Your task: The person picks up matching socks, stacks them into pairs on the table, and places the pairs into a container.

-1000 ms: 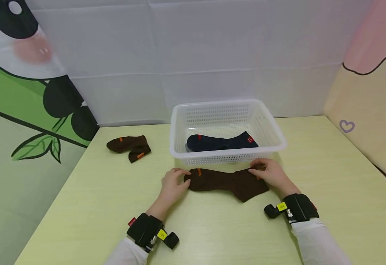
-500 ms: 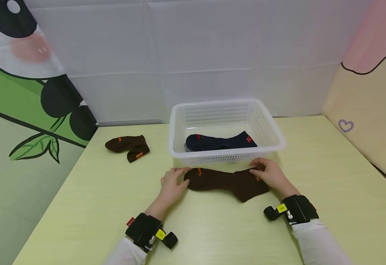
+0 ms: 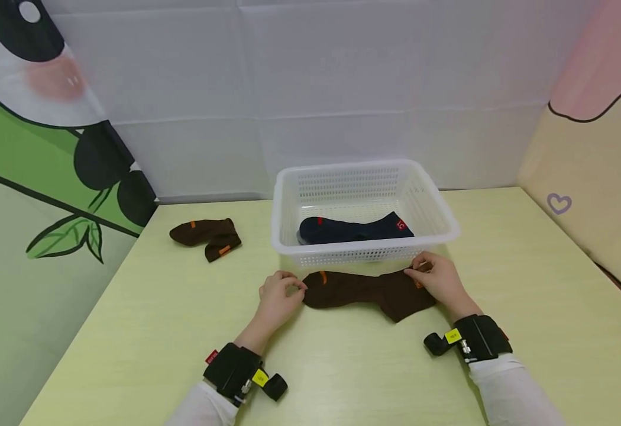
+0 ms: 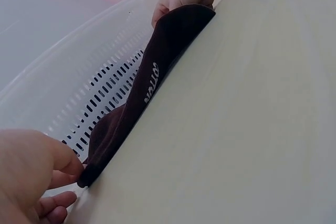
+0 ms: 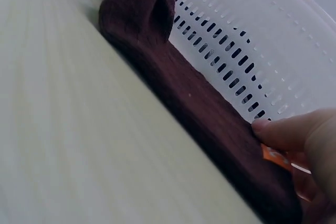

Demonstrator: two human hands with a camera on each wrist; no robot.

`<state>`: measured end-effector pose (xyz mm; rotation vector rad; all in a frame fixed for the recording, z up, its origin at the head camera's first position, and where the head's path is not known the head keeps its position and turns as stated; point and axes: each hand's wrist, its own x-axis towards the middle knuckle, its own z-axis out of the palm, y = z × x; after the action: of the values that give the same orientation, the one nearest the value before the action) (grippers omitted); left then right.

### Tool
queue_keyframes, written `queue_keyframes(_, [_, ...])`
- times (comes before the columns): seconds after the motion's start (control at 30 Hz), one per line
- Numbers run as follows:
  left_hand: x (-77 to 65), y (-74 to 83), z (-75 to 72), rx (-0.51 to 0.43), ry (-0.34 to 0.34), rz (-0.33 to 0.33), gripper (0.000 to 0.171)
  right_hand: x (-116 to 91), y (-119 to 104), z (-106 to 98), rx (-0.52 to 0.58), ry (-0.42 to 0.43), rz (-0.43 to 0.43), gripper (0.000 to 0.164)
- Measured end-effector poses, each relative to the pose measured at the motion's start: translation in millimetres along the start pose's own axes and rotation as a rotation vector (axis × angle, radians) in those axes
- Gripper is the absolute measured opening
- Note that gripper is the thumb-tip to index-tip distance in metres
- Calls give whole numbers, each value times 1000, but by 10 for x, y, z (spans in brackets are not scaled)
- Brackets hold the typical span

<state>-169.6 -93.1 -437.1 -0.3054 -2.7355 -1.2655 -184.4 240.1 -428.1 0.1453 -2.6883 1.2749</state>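
A dark brown sock (image 3: 350,290) with orange marks lies stretched sideways on the table in front of the basket. My left hand (image 3: 281,299) pinches its toe tip between thumb and fingers, as the left wrist view also shows on the sock (image 4: 152,85). At the other end, my right hand (image 3: 438,281) pinches the cuff by its orange label (image 5: 275,156). In the right wrist view the sock (image 5: 194,98) runs along the table, a raised fold toward its far part. Part of the cuff is hidden behind the right fingers.
A white perforated basket (image 3: 366,253) stands just behind the sock, with dark navy socks (image 3: 355,229) bearing red marks inside. On the left part of the table (image 3: 156,331) lies another brown sock (image 3: 204,235), bent over on itself. Printed cloth hangs behind and at the sides.
My left thumb and fingers have come together on the sock's toe. The sock and my right hand have shifted slightly to the right. The basket and the other sock stay put.
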Motion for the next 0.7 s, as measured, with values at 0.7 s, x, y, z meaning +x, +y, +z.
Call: queue_keyframes(0.7, [-13,-18,9,91,-13,46,21,-33,114,-40,-74,-113,-211,9])
